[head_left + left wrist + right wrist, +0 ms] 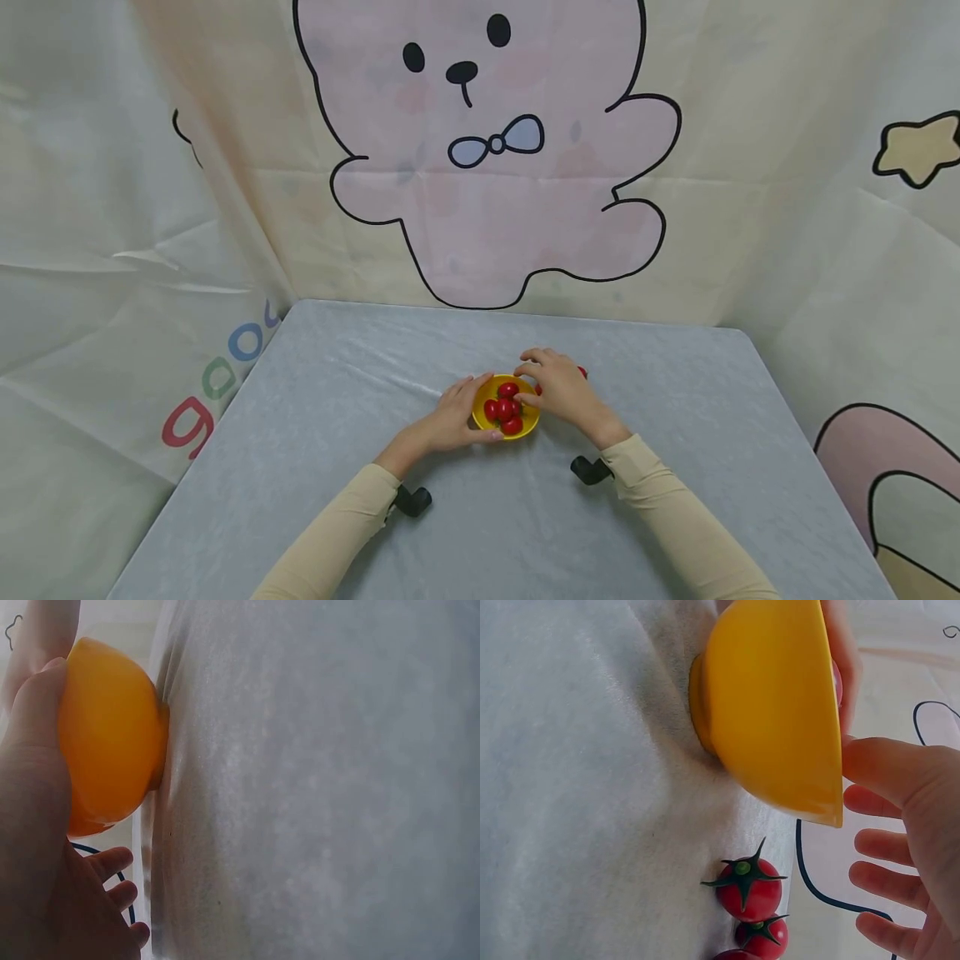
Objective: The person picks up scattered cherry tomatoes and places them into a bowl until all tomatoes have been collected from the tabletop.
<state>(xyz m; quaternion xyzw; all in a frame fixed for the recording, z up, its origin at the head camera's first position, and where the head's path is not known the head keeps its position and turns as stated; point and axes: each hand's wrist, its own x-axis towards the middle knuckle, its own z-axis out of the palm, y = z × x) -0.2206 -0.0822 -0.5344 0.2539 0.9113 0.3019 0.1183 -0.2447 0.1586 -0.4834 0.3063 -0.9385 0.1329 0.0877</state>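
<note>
A yellow bowl stands on the table with several red cherry tomatoes inside. My left hand holds the bowl at its left side, thumb near the front rim and fingers toward the back. Over the right rim hovers my right hand, fingers spread and loosely bent. In the right wrist view its thumb is by the bowl's rim, and no tomato shows between the fingers. Several more tomatoes with green stems lie on the cloth just right of the bowl, mostly hidden by the right hand in the head view.
A grey-blue cloth covers the table. Behind it hangs a curtain with a printed bear, and more printed fabric hangs at both sides. Dark wrist-worn cameras sit under both cuffs.
</note>
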